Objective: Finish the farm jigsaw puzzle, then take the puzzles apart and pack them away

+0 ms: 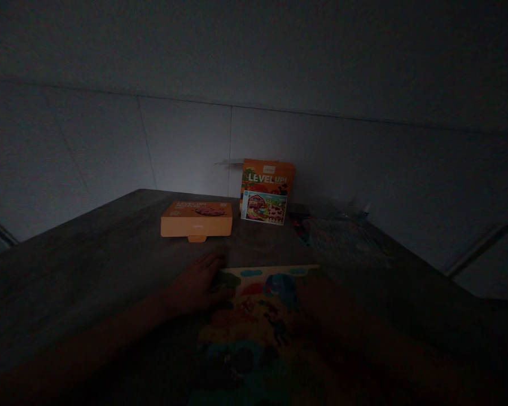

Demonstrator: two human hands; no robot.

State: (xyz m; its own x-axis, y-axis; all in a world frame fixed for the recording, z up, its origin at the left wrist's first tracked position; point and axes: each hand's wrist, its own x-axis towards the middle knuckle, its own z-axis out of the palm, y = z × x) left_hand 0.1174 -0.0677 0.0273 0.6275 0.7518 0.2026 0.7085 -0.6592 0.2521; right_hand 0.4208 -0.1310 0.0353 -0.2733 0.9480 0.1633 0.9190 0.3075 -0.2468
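A colourful animal picture (254, 316), with a blue elephant near its top, lies flat on the table in front of me; the light is too dim to show whether it is made of puzzle pieces. My left hand (197, 285) rests at its upper left edge, fingers stretched out and apart. On the opposite side, my right hand (322, 293) lies at the picture's upper right, very dark, its fingers hard to make out. Deep shadow hides the lower part of the picture.
An orange box (197, 220) lies on the grey table (122, 242). Behind it stands another orange box (268, 172) marked "LEVEL UP!", with a farm picture card (263, 207) leaning against it. Clear plastic packaging (342, 234) lies at the right, and a white wall (186, 141) rises behind.
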